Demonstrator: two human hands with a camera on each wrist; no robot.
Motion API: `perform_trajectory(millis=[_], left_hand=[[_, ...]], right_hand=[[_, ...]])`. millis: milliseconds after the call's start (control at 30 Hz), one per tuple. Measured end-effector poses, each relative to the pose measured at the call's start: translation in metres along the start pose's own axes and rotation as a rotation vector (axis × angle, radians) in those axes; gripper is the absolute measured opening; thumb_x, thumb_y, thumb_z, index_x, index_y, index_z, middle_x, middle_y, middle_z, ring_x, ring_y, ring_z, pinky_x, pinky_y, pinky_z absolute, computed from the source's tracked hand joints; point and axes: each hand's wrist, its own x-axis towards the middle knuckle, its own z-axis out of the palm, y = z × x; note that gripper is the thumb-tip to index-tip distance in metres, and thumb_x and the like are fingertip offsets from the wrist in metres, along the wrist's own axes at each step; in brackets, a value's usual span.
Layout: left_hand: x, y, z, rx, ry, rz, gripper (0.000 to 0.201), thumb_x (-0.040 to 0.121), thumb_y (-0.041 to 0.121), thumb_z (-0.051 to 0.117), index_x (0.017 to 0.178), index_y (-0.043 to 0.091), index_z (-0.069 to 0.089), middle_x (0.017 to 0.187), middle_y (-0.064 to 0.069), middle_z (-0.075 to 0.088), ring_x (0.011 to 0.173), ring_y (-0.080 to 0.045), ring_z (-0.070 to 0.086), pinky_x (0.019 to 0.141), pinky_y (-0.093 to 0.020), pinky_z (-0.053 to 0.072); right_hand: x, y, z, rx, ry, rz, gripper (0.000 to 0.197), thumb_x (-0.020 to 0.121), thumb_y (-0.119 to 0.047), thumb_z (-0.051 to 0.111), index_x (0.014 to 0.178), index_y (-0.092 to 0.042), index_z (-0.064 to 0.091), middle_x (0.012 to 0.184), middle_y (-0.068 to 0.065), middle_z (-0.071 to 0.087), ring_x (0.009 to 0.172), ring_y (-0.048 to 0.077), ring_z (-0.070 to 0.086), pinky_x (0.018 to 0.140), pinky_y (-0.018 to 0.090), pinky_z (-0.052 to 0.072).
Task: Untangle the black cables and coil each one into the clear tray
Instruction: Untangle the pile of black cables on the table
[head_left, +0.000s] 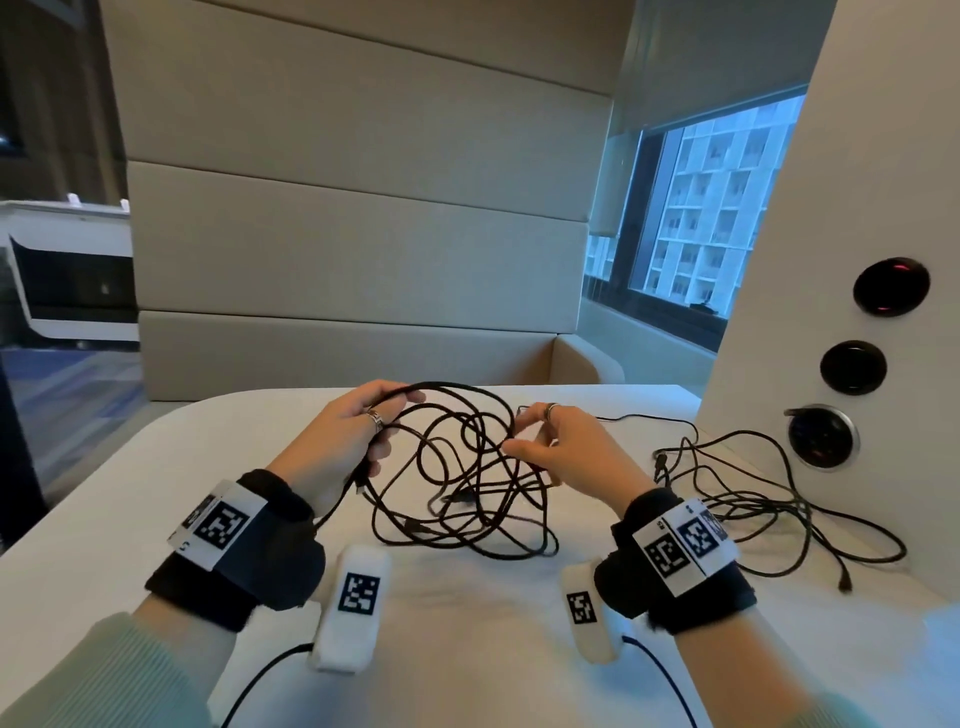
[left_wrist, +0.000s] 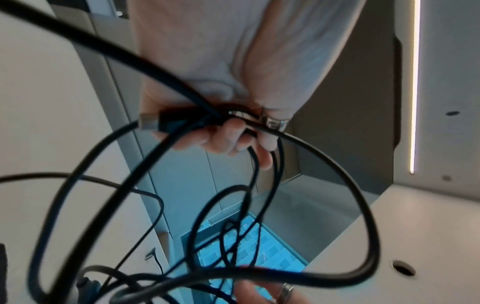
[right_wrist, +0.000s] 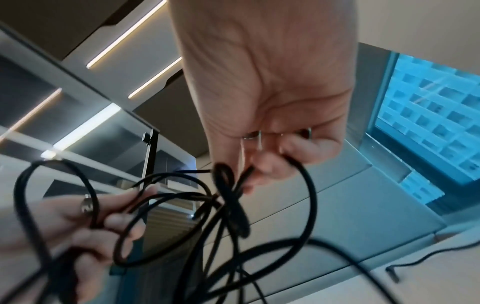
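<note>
Left hand (head_left: 358, 426) and right hand (head_left: 558, 447) grip the tangled black cables (head_left: 467, 483) between them.

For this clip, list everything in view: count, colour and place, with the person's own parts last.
cable tangle: one bundle, strand count unclear, black, lifted between both hands over the table centre.
loose cables: one pile, count unclear, black, lying on the table to the right.
table: one, white, in front of the person.
round sockets: three, dark, on the white panel at right.
padded wall: one, beige, behind the table.
window: one, showing a blue-tinted building, far right.
clear tray: none visible.
left hand: grips strands and a plug; ring, black wrist strap.
right hand: pinches strands; ring, black wrist strap.
</note>
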Motion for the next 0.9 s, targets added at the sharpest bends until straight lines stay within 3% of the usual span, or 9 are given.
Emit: perform_trajectory(millis=[100,200,333,433,533,600,767,800,900], left_hand=[[0.0,0.005,-0.004,-0.132,0.005,-0.089,0.022,0.098,0.022,0.042,0.091,0.018,0.063,0.071,0.001,0.04,0.05,-0.008,0.034,0.049,-0.022,0.027],[-0.001,0.007,-0.006,-0.145,-0.017,-0.127,0.023,0.097,0.029,0.044,0.088,0.024,0.064,0.08,0.001,0.044,0.058,-0.01,0.036,0.053,-0.024,0.027],[-0.005,0.006,0.004,-0.184,-0.114,-0.173,0.028,0.098,0.031,0.04,0.102,0.028,0.068,0.075,0.003,0.048,0.059,-0.009,0.039,0.051,-0.023,0.026],[-0.007,0.005,0.01,-0.255,-0.172,-0.161,0.031,0.099,0.03,0.038,0.114,0.023,0.065,0.087,-0.005,0.053,0.071,-0.015,0.044,0.048,-0.019,0.038],[-0.008,0.002,0.014,-0.21,-0.221,-0.104,0.032,0.098,0.032,0.039,0.113,0.026,0.067,0.11,-0.003,0.061,0.086,-0.019,0.05,0.08,-0.028,0.042],[-0.009,0.0,0.017,-0.153,-0.231,-0.064,0.031,0.097,0.031,0.04,0.115,0.027,0.066,0.119,0.005,0.063,0.09,-0.013,0.052,0.084,-0.029,0.037],[-0.012,0.002,0.019,-0.025,-0.303,-0.014,0.028,0.096,0.02,0.043,0.111,0.031,0.065,0.1,0.015,0.067,0.077,-0.007,0.043,0.067,-0.023,0.032],[-0.012,0.0,0.019,0.008,-0.339,-0.002,0.029,0.096,0.018,0.044,0.115,0.032,0.061,0.099,0.016,0.066,0.073,-0.006,0.042,0.066,-0.022,0.033],[-0.011,-0.002,0.018,0.014,-0.35,-0.019,0.035,0.095,0.009,0.048,0.115,0.037,0.057,0.071,0.015,0.055,0.06,-0.005,0.042,0.059,-0.022,0.039]], right_hand=[[0.002,0.006,0.0,-0.244,0.139,0.017,0.011,0.09,-0.035,0.058,0.094,-0.025,0.061,0.074,-0.007,0.055,0.07,0.009,0.053,0.067,0.026,0.043],[-0.001,-0.011,-0.001,-0.077,0.229,-0.103,0.02,0.092,-0.038,0.053,0.095,-0.021,0.062,0.087,-0.004,0.061,0.08,0.009,0.055,0.068,0.021,0.041],[-0.013,-0.049,0.014,0.186,-0.054,-0.177,0.012,0.094,-0.032,0.052,0.095,-0.024,0.061,0.083,-0.007,0.065,0.075,0.006,0.059,0.069,0.015,0.046],[-0.018,-0.058,0.031,0.163,-0.202,-0.171,0.013,0.093,-0.032,0.054,0.105,-0.026,0.055,0.09,0.0,0.072,0.072,0.011,0.065,0.071,0.026,0.055],[-0.02,-0.06,0.036,0.209,-0.172,-0.124,0.023,0.093,-0.034,0.054,0.112,-0.022,0.05,0.095,0.001,0.068,0.062,0.01,0.062,0.052,0.02,0.051],[-0.019,-0.058,0.035,0.236,-0.091,-0.131,0.028,0.091,-0.034,0.057,0.117,-0.028,0.048,0.092,-0.006,0.062,0.063,0.004,0.057,0.054,0.015,0.045],[-0.02,-0.058,0.024,0.737,-0.199,0.031,0.02,0.096,-0.026,0.05,0.11,-0.019,0.062,0.095,-0.004,0.065,0.075,0.006,0.057,0.065,0.02,0.049],[-0.02,-0.058,0.022,0.778,-0.192,0.058,0.019,0.097,-0.025,0.05,0.107,-0.016,0.063,0.094,-0.003,0.066,0.075,0.007,0.059,0.065,0.021,0.051],[-0.021,-0.056,0.021,0.829,-0.168,0.096,0.017,0.095,-0.02,0.053,0.105,-0.011,0.063,0.097,0.007,0.07,0.08,0.013,0.066,0.063,0.023,0.054]])
